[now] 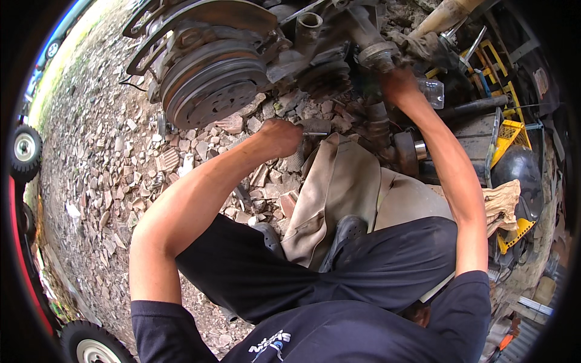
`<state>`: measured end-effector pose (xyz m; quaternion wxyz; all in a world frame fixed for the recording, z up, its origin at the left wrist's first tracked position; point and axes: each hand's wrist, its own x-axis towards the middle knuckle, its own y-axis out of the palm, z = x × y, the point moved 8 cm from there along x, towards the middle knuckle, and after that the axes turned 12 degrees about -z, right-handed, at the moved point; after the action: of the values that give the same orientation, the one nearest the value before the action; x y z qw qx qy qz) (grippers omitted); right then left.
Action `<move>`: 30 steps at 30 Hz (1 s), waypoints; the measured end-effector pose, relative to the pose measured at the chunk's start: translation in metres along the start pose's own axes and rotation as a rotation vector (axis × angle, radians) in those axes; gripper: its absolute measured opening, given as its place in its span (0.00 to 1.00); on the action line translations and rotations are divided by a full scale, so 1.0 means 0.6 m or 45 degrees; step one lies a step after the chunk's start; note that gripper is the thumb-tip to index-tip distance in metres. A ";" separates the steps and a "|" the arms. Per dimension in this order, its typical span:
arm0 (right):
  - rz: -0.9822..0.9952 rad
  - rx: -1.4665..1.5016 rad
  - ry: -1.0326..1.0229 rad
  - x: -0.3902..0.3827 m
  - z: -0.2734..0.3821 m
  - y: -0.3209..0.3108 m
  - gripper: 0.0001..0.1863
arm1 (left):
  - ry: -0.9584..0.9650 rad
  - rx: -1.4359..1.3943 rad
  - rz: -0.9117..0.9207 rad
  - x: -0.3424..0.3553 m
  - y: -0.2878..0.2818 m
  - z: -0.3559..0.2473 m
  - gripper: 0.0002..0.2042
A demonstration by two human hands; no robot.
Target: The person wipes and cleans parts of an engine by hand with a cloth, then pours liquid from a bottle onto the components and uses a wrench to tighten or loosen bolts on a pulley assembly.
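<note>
My left hand (279, 138) is closed in a fist below the rusty brake disc (212, 100). Out of it, pointing right, sticks a tool with a shiny metal shaft (315, 134); its kind does not show. My right hand (399, 85) reaches up to a greasy, round metal joint (376, 55) under the vehicle. Motion smears that hand and its fingers are mostly hidden. Between the hands hang a dark ribbed part (324, 78) and a short open tube (309, 25).
Broken stones and tile pieces (163, 163) cover the ground. A beige sheet (333, 187) lies before my feet. To the right are a clear plastic bottle (433, 92), a shiny-ended cylinder (411, 151), a yellow frame (508, 139) and a black rounded object (516, 175). Wheels (25, 148) stand at left.
</note>
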<state>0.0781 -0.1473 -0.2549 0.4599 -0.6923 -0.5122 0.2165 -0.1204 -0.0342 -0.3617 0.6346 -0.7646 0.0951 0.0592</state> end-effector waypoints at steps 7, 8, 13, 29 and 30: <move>0.072 0.037 -0.013 0.000 0.009 0.004 0.16 | -0.010 -0.003 -0.007 0.000 0.000 -0.001 0.19; 0.115 0.025 0.032 0.000 0.003 0.008 0.17 | -0.008 -0.002 0.002 0.002 -0.001 -0.003 0.19; 0.136 0.096 0.048 -0.016 -0.003 0.010 0.26 | -0.050 -0.027 0.035 0.004 0.003 0.000 0.17; 0.546 1.047 0.445 -0.131 0.170 0.298 0.64 | -0.177 -0.169 0.056 -0.026 -0.003 0.029 0.15; 0.321 1.251 0.560 -0.098 0.164 0.305 0.64 | -0.187 -0.191 0.045 -0.026 0.000 0.032 0.15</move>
<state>0.0731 -0.1694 -0.4694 0.7954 -0.4811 -0.1561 0.3338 -0.1351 -0.0140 -0.3619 0.5797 -0.8018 0.0572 0.1334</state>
